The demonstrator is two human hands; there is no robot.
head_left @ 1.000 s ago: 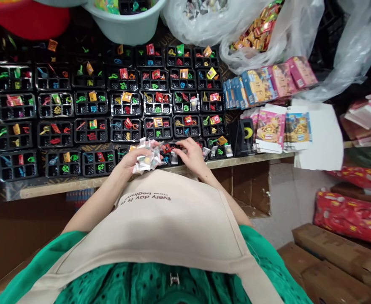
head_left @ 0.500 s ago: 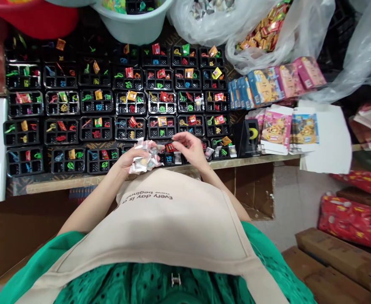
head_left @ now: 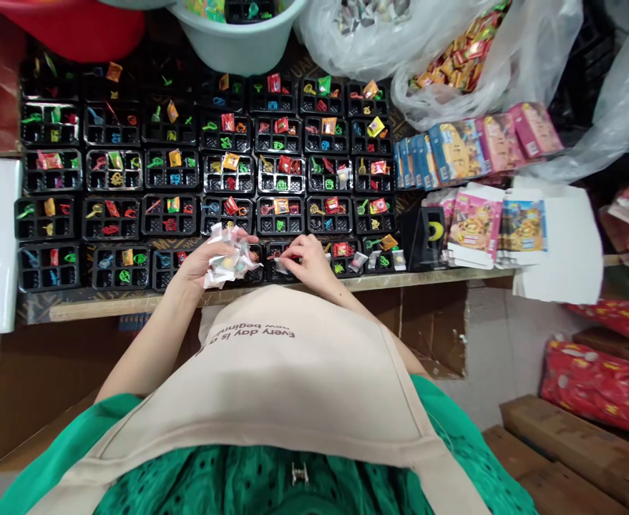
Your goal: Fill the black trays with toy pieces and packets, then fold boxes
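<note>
My left hand (head_left: 192, 266) is closed around a loose bunch of small white and clear wrapped sweets (head_left: 230, 259), held above the front row of trays. To its right, my right hand (head_left: 310, 262) reaches into a black compartment tray (head_left: 270, 252) with thumb and fingers pinched together. At its fingertips a small clear packet (head_left: 280, 267) shows at the tray's front; the fingers partly cover it. Beside that hand, another black tray (head_left: 345, 257) holds a red packet, green plastic pieces and a clear packet. The bunch of sweets hides parts of the trays behind it.
Rows of black trays (head_left: 174, 214) with colourful packets and plastic pieces cover the table. Behind stand a pale blue tub (head_left: 239, 46), a red tub (head_left: 89, 28) and plastic bags (head_left: 426, 107). Printed boxes (head_left: 472, 225) lie at right. The wooden table edge (head_left: 378, 283) runs in front.
My right hand has moved slightly left and down, to a tray nearer my left hand. The left hand, with its sweets, has shifted a little left. The whole view has shifted slightly.
</note>
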